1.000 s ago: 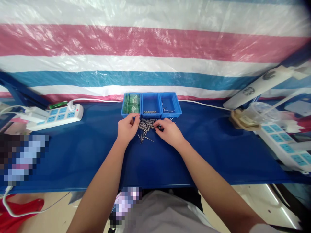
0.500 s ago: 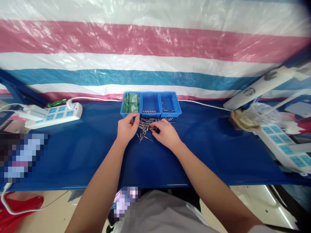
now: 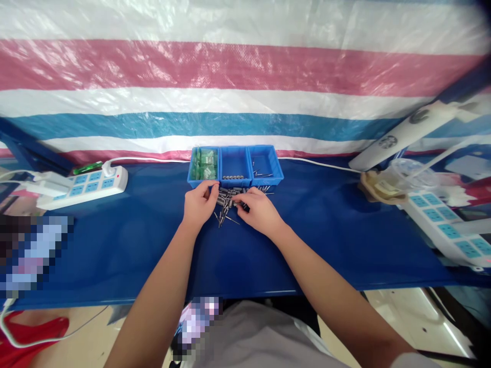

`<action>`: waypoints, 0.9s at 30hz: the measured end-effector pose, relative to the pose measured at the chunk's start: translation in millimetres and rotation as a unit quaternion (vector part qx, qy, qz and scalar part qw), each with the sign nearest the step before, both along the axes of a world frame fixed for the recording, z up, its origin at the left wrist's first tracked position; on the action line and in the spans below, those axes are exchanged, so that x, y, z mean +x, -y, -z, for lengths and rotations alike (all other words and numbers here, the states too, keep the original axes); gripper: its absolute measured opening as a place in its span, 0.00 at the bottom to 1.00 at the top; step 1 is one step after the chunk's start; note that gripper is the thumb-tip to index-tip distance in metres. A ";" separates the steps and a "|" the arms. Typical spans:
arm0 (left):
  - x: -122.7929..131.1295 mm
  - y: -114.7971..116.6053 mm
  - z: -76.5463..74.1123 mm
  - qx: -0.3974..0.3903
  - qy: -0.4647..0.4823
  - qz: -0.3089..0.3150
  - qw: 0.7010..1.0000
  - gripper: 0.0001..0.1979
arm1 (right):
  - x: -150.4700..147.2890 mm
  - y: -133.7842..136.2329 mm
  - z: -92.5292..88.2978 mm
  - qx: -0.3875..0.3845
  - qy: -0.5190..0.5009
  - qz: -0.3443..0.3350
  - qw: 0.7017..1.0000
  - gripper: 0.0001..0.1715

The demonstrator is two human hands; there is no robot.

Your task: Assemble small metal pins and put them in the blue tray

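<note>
A loose heap of small metal pins and short metal cylinders point(image 3: 225, 208) lies on the blue table in front of three joined blue bins. My left hand point(image 3: 197, 207) is at the heap's left side, thumb and fingers curled together; anything between the fingertips is too small to make out. From the right, my right hand point(image 3: 260, 212) reaches into the heap with bent fingers closed at the metal pieces, and what it grips is hidden. Green packets point(image 3: 207, 162) fill the left bin. Several round metal parts point(image 3: 233, 177) line the middle bin's front. A few thin pins point(image 3: 264, 175) lie in the right bin.
White power strips stand at the left point(image 3: 90, 185) and right point(image 3: 441, 225) of the table point(image 3: 326, 240). A white cable point(image 3: 153, 158) runs behind the bins. At the right, a white tube point(image 3: 391, 139) leans near a plastic cup point(image 3: 410, 174). A blurred-out phone lies at far left.
The view has shifted slightly. My right hand's fingertips have moved a little within the heap, and the dark piece seen under them is now more covered. My left hand stays in place.
</note>
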State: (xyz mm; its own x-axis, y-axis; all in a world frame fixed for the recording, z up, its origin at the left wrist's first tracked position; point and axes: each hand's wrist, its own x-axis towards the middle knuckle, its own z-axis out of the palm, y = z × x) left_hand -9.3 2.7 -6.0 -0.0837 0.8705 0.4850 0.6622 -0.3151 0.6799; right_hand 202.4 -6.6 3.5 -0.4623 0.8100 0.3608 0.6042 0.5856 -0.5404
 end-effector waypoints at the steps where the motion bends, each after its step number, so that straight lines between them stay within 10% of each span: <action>1: 0.1 -0.2 0.0 0.002 0.002 0.003 1.000 0.13 | 0.0 0.6 -1.0 0.006 -0.018 0.001 1.000 0.17; 11: 0.9 -0.3 -1.0 0.007 0.013 0.025 1.000 0.12 | -6.9 1.5 2.3 -0.084 -0.274 0.052 0.957 0.18; 27: -0.1 1.1 1.5 -0.052 0.013 0.126 0.991 0.11 | -12.3 -0.1 11.3 -0.155 -0.339 0.093 0.923 0.15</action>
State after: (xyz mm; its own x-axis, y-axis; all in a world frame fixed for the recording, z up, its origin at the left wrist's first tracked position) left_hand -9.3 1.7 -7.5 0.1311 0.9103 0.3926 0.5542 -0.3957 0.7324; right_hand 190.1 -6.4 -7.8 -0.0583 0.9657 0.2530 0.1394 0.2588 -0.9558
